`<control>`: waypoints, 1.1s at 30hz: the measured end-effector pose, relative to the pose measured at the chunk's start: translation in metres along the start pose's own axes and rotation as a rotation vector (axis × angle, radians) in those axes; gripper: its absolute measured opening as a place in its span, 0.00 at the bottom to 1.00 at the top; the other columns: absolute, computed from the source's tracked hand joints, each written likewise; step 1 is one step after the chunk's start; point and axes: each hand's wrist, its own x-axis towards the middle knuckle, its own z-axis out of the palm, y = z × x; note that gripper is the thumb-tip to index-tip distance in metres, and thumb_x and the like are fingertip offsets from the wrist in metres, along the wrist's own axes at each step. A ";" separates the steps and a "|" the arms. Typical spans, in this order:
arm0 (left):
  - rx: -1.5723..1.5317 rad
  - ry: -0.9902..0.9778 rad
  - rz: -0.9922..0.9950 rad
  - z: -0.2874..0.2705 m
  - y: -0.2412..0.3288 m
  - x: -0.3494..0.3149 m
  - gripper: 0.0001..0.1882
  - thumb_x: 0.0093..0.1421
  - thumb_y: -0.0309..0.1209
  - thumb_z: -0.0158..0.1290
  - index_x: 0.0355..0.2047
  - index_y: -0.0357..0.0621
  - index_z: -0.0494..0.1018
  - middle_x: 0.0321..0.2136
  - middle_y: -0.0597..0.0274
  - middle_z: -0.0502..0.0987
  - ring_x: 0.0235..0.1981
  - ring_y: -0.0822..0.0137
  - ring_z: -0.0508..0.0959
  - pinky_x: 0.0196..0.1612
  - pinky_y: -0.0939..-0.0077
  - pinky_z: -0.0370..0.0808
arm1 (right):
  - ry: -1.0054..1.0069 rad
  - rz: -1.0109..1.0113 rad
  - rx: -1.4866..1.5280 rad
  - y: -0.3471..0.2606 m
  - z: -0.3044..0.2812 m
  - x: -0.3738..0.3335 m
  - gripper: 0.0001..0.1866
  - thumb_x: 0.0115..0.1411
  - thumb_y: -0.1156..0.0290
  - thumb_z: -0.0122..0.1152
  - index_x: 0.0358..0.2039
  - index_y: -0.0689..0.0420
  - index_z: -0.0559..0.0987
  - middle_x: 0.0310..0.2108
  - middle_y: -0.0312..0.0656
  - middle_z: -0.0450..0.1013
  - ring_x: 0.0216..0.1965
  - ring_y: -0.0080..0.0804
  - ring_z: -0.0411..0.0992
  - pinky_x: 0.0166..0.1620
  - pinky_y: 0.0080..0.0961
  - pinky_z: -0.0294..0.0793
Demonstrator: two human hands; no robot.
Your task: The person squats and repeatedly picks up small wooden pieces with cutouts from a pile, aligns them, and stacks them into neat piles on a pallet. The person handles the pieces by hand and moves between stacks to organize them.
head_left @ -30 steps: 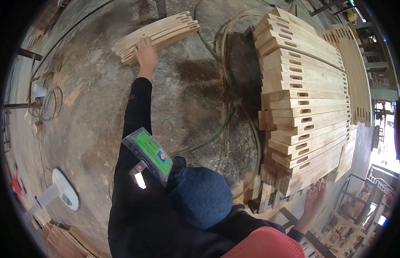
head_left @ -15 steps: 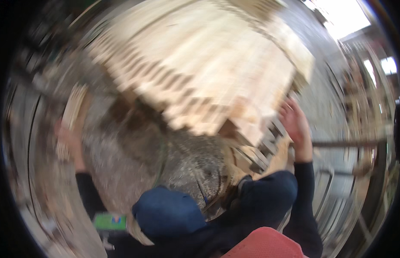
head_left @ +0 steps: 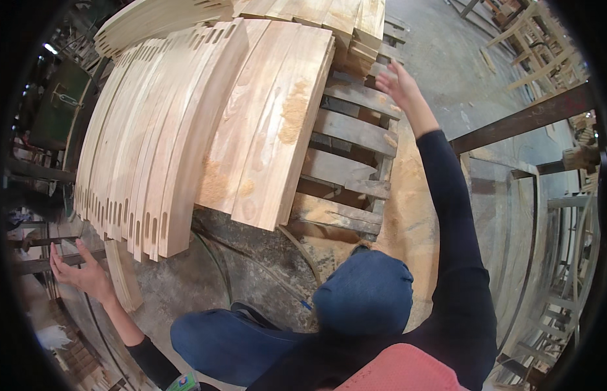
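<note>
Pale wooden boards with slots cut in their ends form a long row (head_left: 153, 143) in front of me. Beside that row, wider flat planks (head_left: 264, 124) carry patches of sawdust (head_left: 292, 117). My left hand (head_left: 82, 270) is open with fingers spread, just off the row's near left corner, holding nothing. Close to it, a single wooden piece (head_left: 124, 280) sticks out below the stack; its far end is hidden. My right arm reaches forward. The right hand (head_left: 398, 85) is open, fingers stretched out, beside the end of another plank stack (head_left: 359, 45), above the slatted pallet (head_left: 355, 130).
Sawdust (head_left: 408, 195) covers the floor right of the pallet. A dark metal bar (head_left: 525, 120) and a metal frame (head_left: 505, 228) stand on my right. Hoses (head_left: 219, 260) lie on the floor near my knees. Wooden frames (head_left: 538, 42) are at the far right.
The view has swung and cleared of blur. My right hand has moved forward, past the planks. My left hand, earlier at a slotted wooden piece, is now lower and spread open.
</note>
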 end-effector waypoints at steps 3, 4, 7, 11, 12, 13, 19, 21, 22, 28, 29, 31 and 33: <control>0.036 -0.010 0.127 -0.034 0.064 0.028 0.31 0.64 0.38 0.59 0.64 0.44 0.64 0.61 0.51 0.60 0.64 0.53 0.59 0.64 0.56 0.62 | 0.076 0.064 -0.094 0.006 0.026 0.048 0.46 0.60 0.42 0.62 0.67 0.60 0.59 0.65 0.58 0.56 0.63 0.52 0.61 0.56 0.48 0.74; 0.099 -0.015 0.201 -0.045 0.081 0.036 0.30 0.64 0.36 0.60 0.64 0.44 0.64 0.61 0.51 0.59 0.64 0.53 0.59 0.64 0.57 0.62 | 0.050 0.076 -0.110 0.003 0.038 0.060 0.46 0.59 0.41 0.63 0.67 0.59 0.60 0.63 0.58 0.58 0.62 0.51 0.62 0.58 0.50 0.73; 0.060 -0.064 0.307 -0.062 0.119 0.037 0.28 0.63 0.33 0.59 0.62 0.43 0.67 0.62 0.51 0.58 0.63 0.53 0.59 0.65 0.59 0.61 | 0.062 0.052 -0.199 -0.012 0.041 0.087 0.45 0.58 0.42 0.64 0.66 0.57 0.61 0.62 0.56 0.59 0.60 0.50 0.63 0.58 0.55 0.71; 0.011 -0.197 0.402 -0.062 0.165 0.025 0.24 0.62 0.29 0.60 0.59 0.47 0.72 0.62 0.50 0.59 0.64 0.52 0.61 0.65 0.59 0.61 | 0.101 0.121 -0.085 -0.013 0.046 0.106 0.41 0.57 0.47 0.68 0.64 0.55 0.65 0.64 0.50 0.59 0.61 0.52 0.63 0.58 0.61 0.70; 0.030 -0.232 0.436 -0.064 0.173 0.025 0.24 0.62 0.29 0.60 0.59 0.48 0.72 0.62 0.50 0.59 0.64 0.52 0.61 0.65 0.59 0.61 | 0.105 0.134 -0.042 -0.011 0.050 0.107 0.40 0.57 0.48 0.69 0.63 0.55 0.66 0.64 0.50 0.60 0.61 0.52 0.63 0.58 0.61 0.70; 0.075 -0.235 0.490 -0.065 0.180 0.025 0.24 0.61 0.28 0.60 0.59 0.50 0.73 0.61 0.50 0.59 0.64 0.52 0.62 0.64 0.58 0.63 | 0.152 0.135 -0.015 -0.005 0.055 0.106 0.39 0.55 0.49 0.70 0.61 0.55 0.68 0.61 0.49 0.63 0.61 0.50 0.64 0.57 0.60 0.70; -0.047 -0.288 0.527 -0.055 0.187 0.011 0.23 0.61 0.28 0.59 0.57 0.51 0.74 0.62 0.51 0.62 0.63 0.50 0.63 0.64 0.55 0.64 | 0.349 0.042 -0.017 -0.031 0.009 0.118 0.38 0.50 0.47 0.73 0.57 0.51 0.71 0.53 0.40 0.71 0.53 0.39 0.69 0.48 0.40 0.73; -0.034 -0.321 0.546 -0.054 0.189 0.014 0.23 0.60 0.28 0.59 0.57 0.51 0.74 0.61 0.51 0.63 0.63 0.51 0.64 0.63 0.55 0.65 | 0.248 0.089 -0.101 -0.028 0.003 0.112 0.37 0.49 0.46 0.73 0.56 0.50 0.72 0.49 0.39 0.72 0.50 0.37 0.70 0.46 0.37 0.72; -0.019 -0.333 0.560 -0.055 0.190 0.017 0.23 0.59 0.27 0.60 0.56 0.51 0.75 0.60 0.51 0.64 0.63 0.51 0.64 0.62 0.56 0.65 | 0.189 0.104 -0.140 -0.028 0.004 0.107 0.37 0.49 0.46 0.73 0.55 0.49 0.72 0.47 0.39 0.72 0.48 0.36 0.70 0.45 0.36 0.72; -0.225 -0.433 0.635 -0.053 0.223 0.014 0.20 0.56 0.25 0.61 0.51 0.49 0.77 0.59 0.54 0.66 0.60 0.52 0.66 0.59 0.57 0.67 | 0.002 0.080 0.044 -0.010 -0.009 0.061 0.34 0.51 0.48 0.73 0.52 0.55 0.74 0.46 0.42 0.73 0.49 0.36 0.72 0.50 0.38 0.73; -0.316 -0.462 0.638 -0.052 0.233 0.011 0.20 0.55 0.25 0.61 0.50 0.49 0.77 0.59 0.53 0.67 0.60 0.51 0.67 0.59 0.58 0.68 | -0.055 0.048 0.031 -0.005 -0.020 0.046 0.34 0.52 0.49 0.72 0.53 0.57 0.74 0.47 0.43 0.73 0.50 0.36 0.72 0.52 0.37 0.73; -0.439 -0.549 0.702 -0.056 0.253 0.005 0.21 0.53 0.24 0.62 0.49 0.49 0.77 0.57 0.53 0.68 0.58 0.52 0.69 0.57 0.58 0.69 | -0.171 0.051 0.003 0.018 -0.034 0.008 0.34 0.55 0.50 0.70 0.56 0.57 0.72 0.51 0.45 0.73 0.53 0.34 0.72 0.54 0.35 0.72; -0.585 -0.674 0.826 -0.060 0.273 -0.009 0.23 0.50 0.22 0.63 0.48 0.47 0.77 0.55 0.53 0.70 0.56 0.51 0.71 0.56 0.58 0.71 | -0.236 0.113 -0.028 0.043 -0.050 -0.043 0.33 0.57 0.51 0.68 0.57 0.59 0.73 0.51 0.45 0.74 0.53 0.32 0.72 0.55 0.33 0.71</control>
